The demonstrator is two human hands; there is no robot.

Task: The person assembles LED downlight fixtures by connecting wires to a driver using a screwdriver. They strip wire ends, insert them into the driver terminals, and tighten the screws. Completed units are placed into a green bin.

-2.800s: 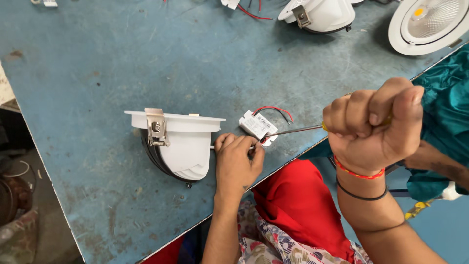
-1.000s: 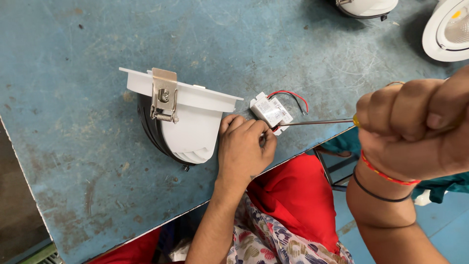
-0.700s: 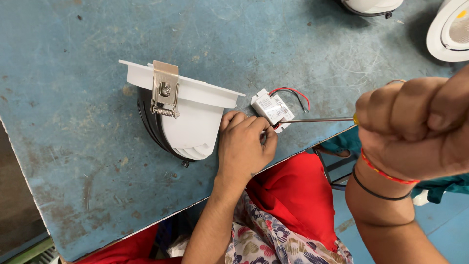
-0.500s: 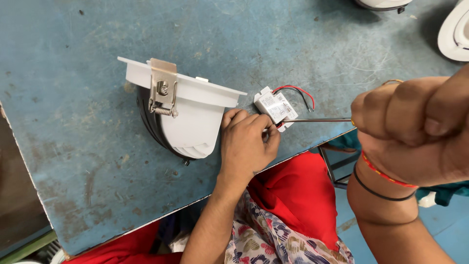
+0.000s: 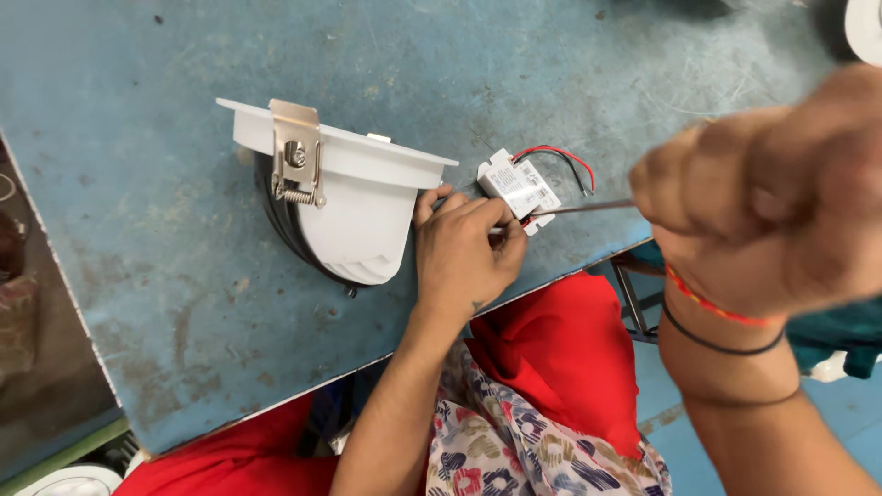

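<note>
Gripping a screwdriver [image 5: 581,208], the right hand [image 5: 772,197] is closed into a full fist around the handle, which the fingers hide; only the thin metal shaft shows, running leftward to a tip at the near edge of the small white driver box [image 5: 519,188]. This hand sits close to the camera and is blurred. Red and dark thread bands circle its wrist.

The left hand [image 5: 469,253] lies palm-down on the table, fingers curled together and pressed at the near-left corner of the driver box, pinning it where the screwdriver tip meets it. Whether the fingertips pinch a wire or only the casing cannot be told.

The work surface is a worn blue table [image 5: 165,230], scratched and stained, with its near edge running diagonally. Below that edge are the person's red garment and a floral-patterned cloth. A teal cloth shows at the right edge, and the rim of another white fitting [image 5: 865,28] shows at the top right corner.

The driver box rests on the table between the two hands, touching the left fingers, with red and black wires [image 5: 556,156] looping from its far end. Just left of the left hand, touching its thumb side, a white recessed downlight housing [image 5: 354,207] lies on its side, its metal spring clip [image 5: 296,152] facing up.
</note>
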